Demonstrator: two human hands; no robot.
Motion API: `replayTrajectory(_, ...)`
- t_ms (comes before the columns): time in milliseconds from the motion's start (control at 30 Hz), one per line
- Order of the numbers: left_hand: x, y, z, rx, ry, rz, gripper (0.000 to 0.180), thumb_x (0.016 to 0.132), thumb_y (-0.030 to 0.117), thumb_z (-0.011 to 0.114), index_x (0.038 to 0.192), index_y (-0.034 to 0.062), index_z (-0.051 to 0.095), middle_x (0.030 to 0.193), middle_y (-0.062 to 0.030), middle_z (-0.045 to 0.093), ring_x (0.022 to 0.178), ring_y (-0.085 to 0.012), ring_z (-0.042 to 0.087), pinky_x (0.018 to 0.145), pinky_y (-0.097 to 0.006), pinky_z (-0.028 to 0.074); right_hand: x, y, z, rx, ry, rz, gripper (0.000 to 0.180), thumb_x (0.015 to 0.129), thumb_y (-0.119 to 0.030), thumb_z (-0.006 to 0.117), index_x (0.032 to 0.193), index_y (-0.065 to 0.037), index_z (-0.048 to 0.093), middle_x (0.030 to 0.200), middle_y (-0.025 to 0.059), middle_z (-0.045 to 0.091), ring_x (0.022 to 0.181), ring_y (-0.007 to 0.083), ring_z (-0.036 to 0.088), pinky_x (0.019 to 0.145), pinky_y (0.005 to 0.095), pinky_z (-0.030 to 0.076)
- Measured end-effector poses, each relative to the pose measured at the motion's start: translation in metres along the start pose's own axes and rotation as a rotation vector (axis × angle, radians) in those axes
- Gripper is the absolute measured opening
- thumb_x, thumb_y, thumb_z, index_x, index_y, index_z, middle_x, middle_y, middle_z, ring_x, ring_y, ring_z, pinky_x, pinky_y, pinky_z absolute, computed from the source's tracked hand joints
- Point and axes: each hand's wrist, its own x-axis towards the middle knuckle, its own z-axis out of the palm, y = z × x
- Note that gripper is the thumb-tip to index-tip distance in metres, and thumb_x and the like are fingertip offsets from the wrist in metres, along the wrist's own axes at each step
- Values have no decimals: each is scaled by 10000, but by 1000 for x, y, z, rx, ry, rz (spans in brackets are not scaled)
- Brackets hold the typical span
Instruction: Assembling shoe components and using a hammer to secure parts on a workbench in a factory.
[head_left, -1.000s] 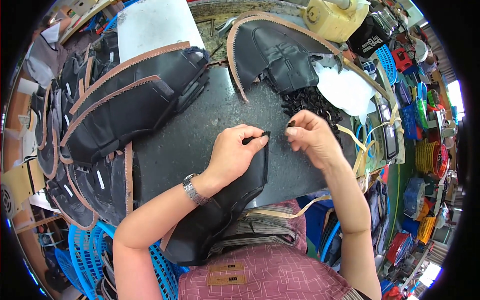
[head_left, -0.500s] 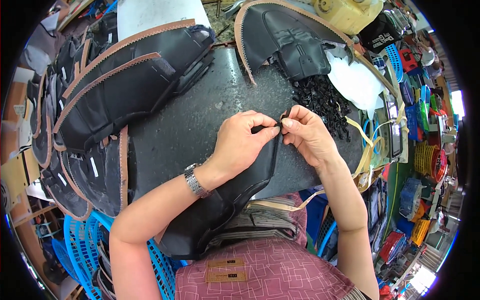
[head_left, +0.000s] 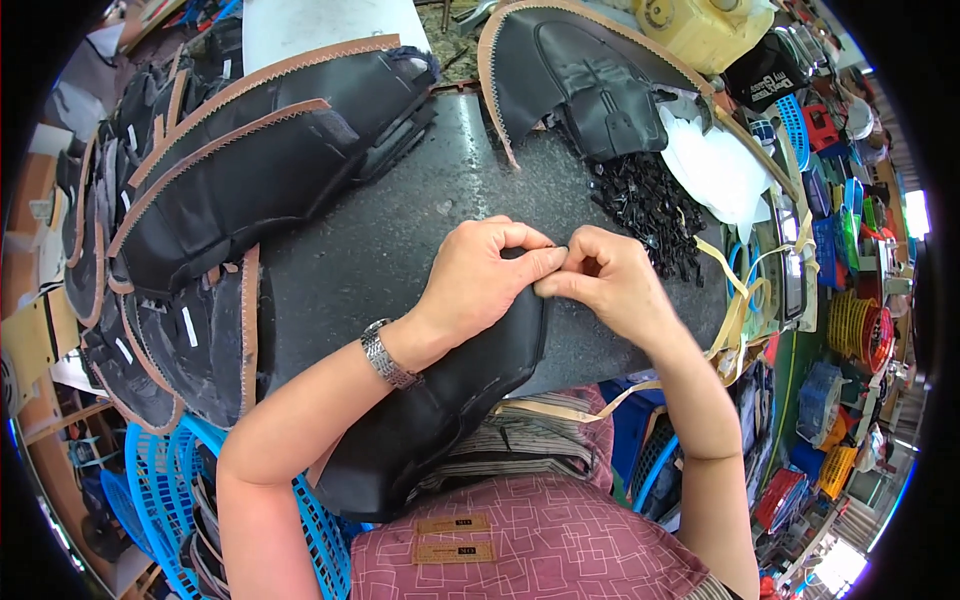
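A black leather shoe upper (head_left: pixel 385 460) stretches from my lap up over the near table edge. My left hand (head_left: pixel 480 280), with a metal watch on its wrist, pinches the far tip of this upper between thumb and fingers. Closed in a pinch, my right hand (head_left: pixel 615 285) meets the left fingertips at that same tip. Its fingers hide whatever lies between them. Right of my hands a heap of small black pieces (head_left: pixel 650 215) lies on the dark table (head_left: pixel 345 265).
More black uppers with tan zigzag-stitched edges (head_left: pixel 240 180) are stacked on the left. Another upper (head_left: pixel 590 75) lies at the back, near a yellow container (head_left: pixel 705 30) and a white plastic bag (head_left: pixel 715 175). Beige tape (head_left: pixel 735 285) hangs at right; a blue basket (head_left: pixel 165 485) stands lower left.
My right hand has turned inward and closed over the upper's tip; the small black piece seen at its fingertips is now hidden. My left hand keeps its pinch almost in place.
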Motion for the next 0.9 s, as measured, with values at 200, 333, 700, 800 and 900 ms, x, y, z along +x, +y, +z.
replayTrajectory(200, -12, 0, -8, 13, 57, 30, 149, 853, 108, 670, 949, -2, 703, 828, -32, 621, 789, -96, 563, 712, -244, 443, 92, -9, -49, -762, 448, -777, 212, 726, -155, 692, 920, -75, 668, 927, 69, 650, 954, 290, 592, 760, 363, 494)
replayTrajectory(333, -17, -2, -18, -32, 89, 93, 137, 858, 95, 661, 944, -4, 702, 854, -32, 630, 796, -98, 564, 727, -237, 444, 147, 5, -59, -821, 201, -758, 214, 777, -171, 659, 964, -67, 676, 925, 98, 669, 899, 320, 620, 761, 383, 499)
replayTrajectory(700, -90, 44, -41, 313, 342, 420, 103, 744, -7, 701, 844, 16, 693, 879, -94, 643, 774, -195, 607, 686, -272, 478, 17, -88, 20, -514, 151, -657, 118, 777, -105, 627, 863, -28, 605, 811, 146, 640, 719, 294, 638, 629, 377, 509)
replayTrajectory(800, -87, 17, -29, 571, 346, 529, 138, 692, 68, 694, 825, 84, 666, 904, -46, 626, 770, -207, 584, 621, -313, 483, 7, -33, 65, 346, -15, 133, 132, 790, -89, 637, 858, 16, 594, 785, 114, 642, 671, 209, 646, 627, 303, 530)
replayTrajectory(900, -101, 15, -20, 824, 215, 544, 121, 684, 92, 682, 801, 75, 655, 925, -35, 638, 917, -256, 565, 797, -386, 455, -9, -21, 78, 967, 40, 286, 210, 808, -83, 650, 968, 48, 613, 884, 97, 636, 733, 157, 638, 662, 267, 546)
